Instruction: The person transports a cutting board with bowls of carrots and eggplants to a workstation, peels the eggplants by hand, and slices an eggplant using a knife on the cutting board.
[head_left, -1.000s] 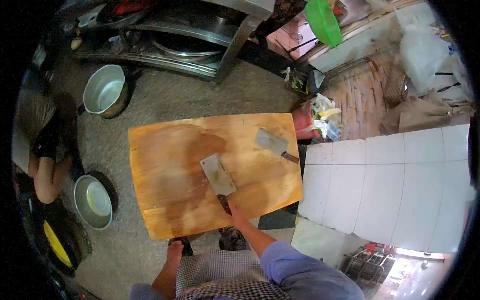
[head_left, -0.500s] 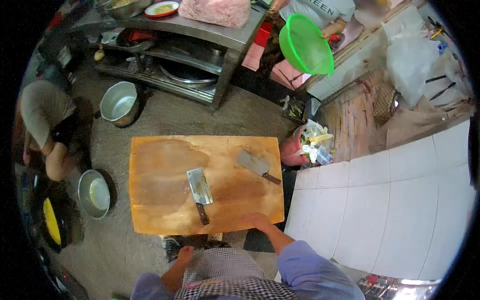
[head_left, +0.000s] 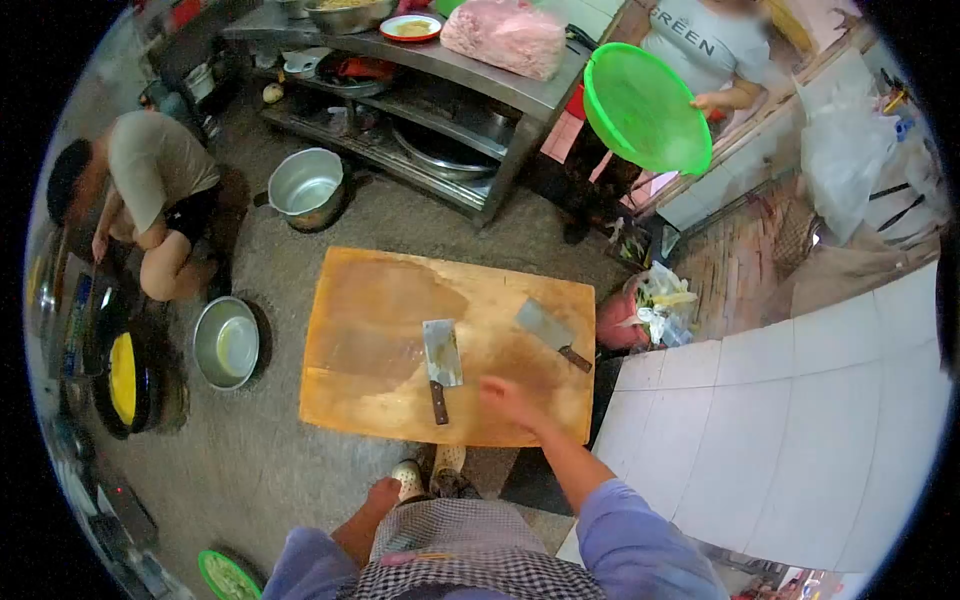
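Observation:
A wooden cutting board [head_left: 400, 385] lies below me with two cleavers on it. The nearer cleaver [head_left: 443, 352] is near the middle, its dark handle toward me. Another cleaver [head_left: 545, 323] lies slantwise at the right. My right hand [head_left: 508, 402] is over the front part of the board, to the right of the nearer cleaver's handle and apart from it. It is blurred, and no object shows in it. My left hand [head_left: 383, 493] hangs low beside the checked apron [head_left: 450, 530], short of the board; its fingers are mostly hidden.
One person [head_left: 155, 180] crouches at the left near a black pan [head_left: 140, 385]. Another person [head_left: 705, 50] holds a green basin [head_left: 645, 110]. Metal pots [head_left: 305, 188] and a bowl [head_left: 226, 343] stand on the floor. A steel counter [head_left: 500, 85], waste bin [head_left: 620, 320] and tiled surface [head_left: 720, 430] surround the board.
The view has shifted, so the board appears farther right and higher. My right hand has moved from the board's front edge inward over it, toward the nearer cleaver. The left hand stays low.

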